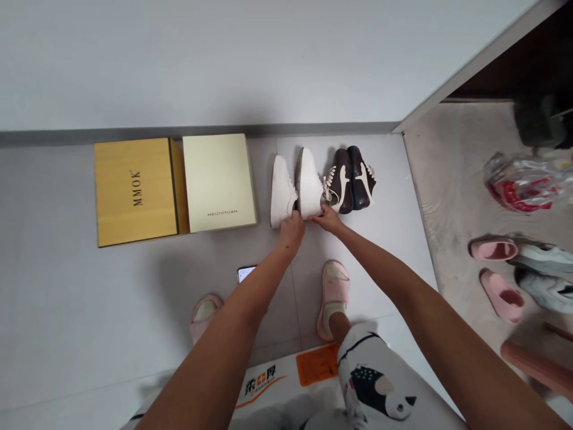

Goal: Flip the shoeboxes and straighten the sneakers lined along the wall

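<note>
Two white sneakers lie on their sides by the wall, toes pointing away from me. My left hand (292, 232) is closed at the heel of the left white sneaker (282, 190). At the heel of the right white sneaker (308, 185), my right hand (328, 220) pinches the shoe's rear edge between thumb and fingers. Just right of it rests a pair of dark brown sneakers (342, 182) with cream laces and stripes. To the left is a pale yellow shoe box (218, 179) lettered MEIZHIYUAN.
A mustard MMOK box (134, 191) adjoins the pale one. A phone (245, 273) lies on the tiles (215, 257), partly behind my left arm. Pink slippers (492, 248), grey shoes (544, 257) and a plastic bag (521, 185) are on the right. A white printed package (277, 382) lies between my legs.
</note>
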`<act>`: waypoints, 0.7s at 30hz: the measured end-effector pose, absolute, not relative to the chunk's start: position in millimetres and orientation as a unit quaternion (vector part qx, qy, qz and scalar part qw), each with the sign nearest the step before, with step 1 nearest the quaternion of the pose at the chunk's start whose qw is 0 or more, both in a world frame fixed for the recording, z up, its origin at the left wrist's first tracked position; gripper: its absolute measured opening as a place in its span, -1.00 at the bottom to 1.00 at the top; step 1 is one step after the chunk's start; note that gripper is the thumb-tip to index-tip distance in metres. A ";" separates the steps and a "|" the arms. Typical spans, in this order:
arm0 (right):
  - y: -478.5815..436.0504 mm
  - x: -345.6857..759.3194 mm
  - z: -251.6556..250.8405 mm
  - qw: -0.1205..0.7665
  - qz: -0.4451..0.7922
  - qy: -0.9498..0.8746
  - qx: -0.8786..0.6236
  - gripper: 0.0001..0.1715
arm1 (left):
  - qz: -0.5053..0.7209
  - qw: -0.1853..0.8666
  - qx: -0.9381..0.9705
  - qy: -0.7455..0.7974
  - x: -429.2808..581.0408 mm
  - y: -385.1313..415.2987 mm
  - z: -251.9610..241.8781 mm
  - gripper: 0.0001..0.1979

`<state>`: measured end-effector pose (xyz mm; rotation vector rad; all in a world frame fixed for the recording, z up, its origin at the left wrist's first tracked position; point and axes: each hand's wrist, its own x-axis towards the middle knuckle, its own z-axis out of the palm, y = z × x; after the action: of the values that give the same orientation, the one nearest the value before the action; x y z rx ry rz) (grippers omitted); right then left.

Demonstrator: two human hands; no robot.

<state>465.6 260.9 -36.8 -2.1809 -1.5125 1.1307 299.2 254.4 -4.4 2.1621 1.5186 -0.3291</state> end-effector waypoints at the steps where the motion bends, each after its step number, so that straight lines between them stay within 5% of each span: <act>1: 261.8 465.7 -33.0 0.104 0.375 -0.527 -0.755 -0.60 | -0.124 0.228 0.793 0.551 299.4 256.0 -2.8 -0.57; 10: 273.1 454.3 24.1 -0.080 0.215 -0.668 -0.708 -0.58 | -0.073 0.189 0.823 0.530 263.1 274.0 15.9 -0.61; 21: 301.4 429.3 46.8 -0.182 0.202 -0.689 -0.672 -0.55 | 0.017 0.191 0.789 0.584 252.1 292.7 -2.9 -0.87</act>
<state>429.3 301.4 46.8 -2.3974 -2.4563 0.7202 252.1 292.7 -2.9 2.2148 1.6410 0.0470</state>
